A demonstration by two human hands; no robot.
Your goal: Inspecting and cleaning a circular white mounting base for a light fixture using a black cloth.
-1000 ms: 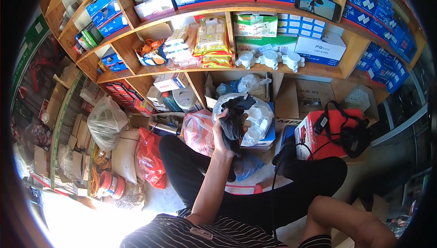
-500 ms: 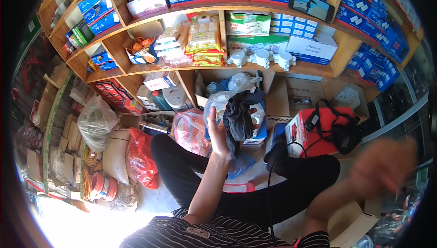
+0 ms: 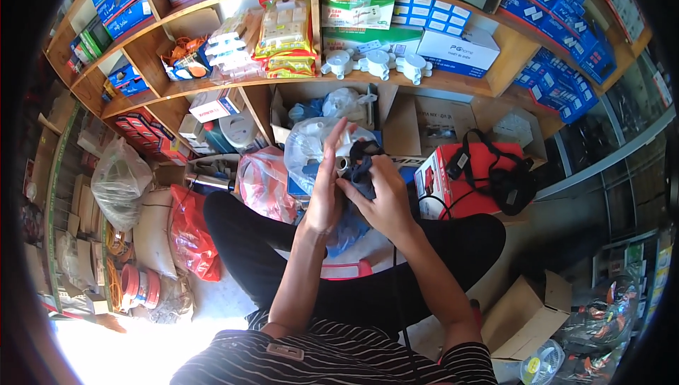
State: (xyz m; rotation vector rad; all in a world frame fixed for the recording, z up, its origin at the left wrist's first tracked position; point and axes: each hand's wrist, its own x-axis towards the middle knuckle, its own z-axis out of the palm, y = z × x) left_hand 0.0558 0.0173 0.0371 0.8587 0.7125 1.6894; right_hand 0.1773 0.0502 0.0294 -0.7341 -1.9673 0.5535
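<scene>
Both of my hands meet in front of my crossed legs. My right hand (image 3: 387,197) is closed around a bunched black cloth (image 3: 362,176), pinching it between thumb and fingers. Beside it, my left hand (image 3: 324,190) is held upright, fingers stretched out and palm turned toward the cloth. A small whitish ring-shaped end (image 3: 344,164) shows between the left palm and the cloth; whether a hand holds it I cannot tell. Just beyond the hands sits a clear plastic bag (image 3: 300,152) with white pieces in it.
Wooden shelves (image 3: 297,82) with boxes and white round junction boxes (image 3: 377,64) curve across the far side. A red box (image 3: 453,176) with a black strap (image 3: 513,187) stands right. Red bag (image 3: 191,243) lies left, an open carton (image 3: 520,321) near right. A black cable (image 3: 399,293) crosses my lap.
My right hand has come in from the far right and taken hold of the black cloth. The left hand, which held the cloth up, now has straightened fingers. The view has shifted slightly.
</scene>
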